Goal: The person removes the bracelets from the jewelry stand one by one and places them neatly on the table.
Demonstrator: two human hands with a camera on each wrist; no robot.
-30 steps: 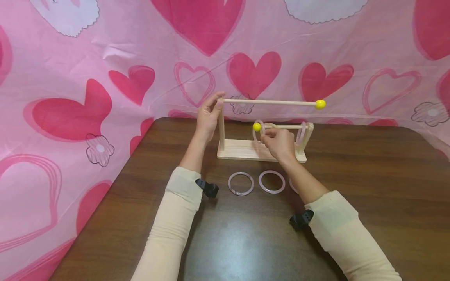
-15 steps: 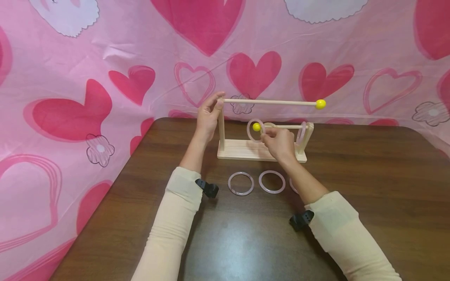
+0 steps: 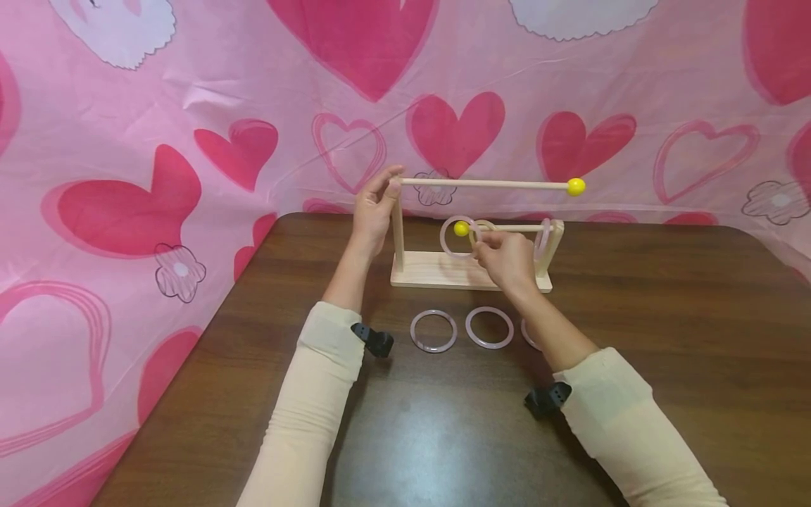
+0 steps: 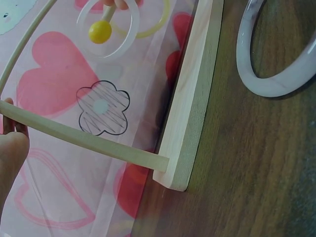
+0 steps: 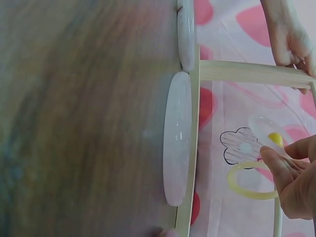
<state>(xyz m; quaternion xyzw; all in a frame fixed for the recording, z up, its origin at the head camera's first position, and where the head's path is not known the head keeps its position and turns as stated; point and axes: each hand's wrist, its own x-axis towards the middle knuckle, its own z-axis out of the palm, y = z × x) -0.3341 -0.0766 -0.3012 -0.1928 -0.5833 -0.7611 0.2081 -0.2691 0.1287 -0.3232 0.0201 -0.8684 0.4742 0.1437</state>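
Observation:
My left hand grips the top of the tall left post of a wooden bangle stand, where the upper rod begins. My right hand pinches a pale lilac bangle at the lower rod's yellow ball end. The ball shows inside the bangle's outline; I cannot tell whether the rod passes through it. Just behind the fingers a yellow bangle hangs on the lower rod, partly hidden in the head view. Another lilac bangle hangs near the short right post.
In front of the stand, two pale lilac bangles lie flat on the brown table: a left bangle and a middle bangle. A third bangle is mostly hidden by the right forearm. A pink heart-patterned cloth hangs behind.
The pinched bangle has turned from nearly edge-on to facing the head camera and shifted slightly left around the ball's outline. The left hand keeps its grip on the post.

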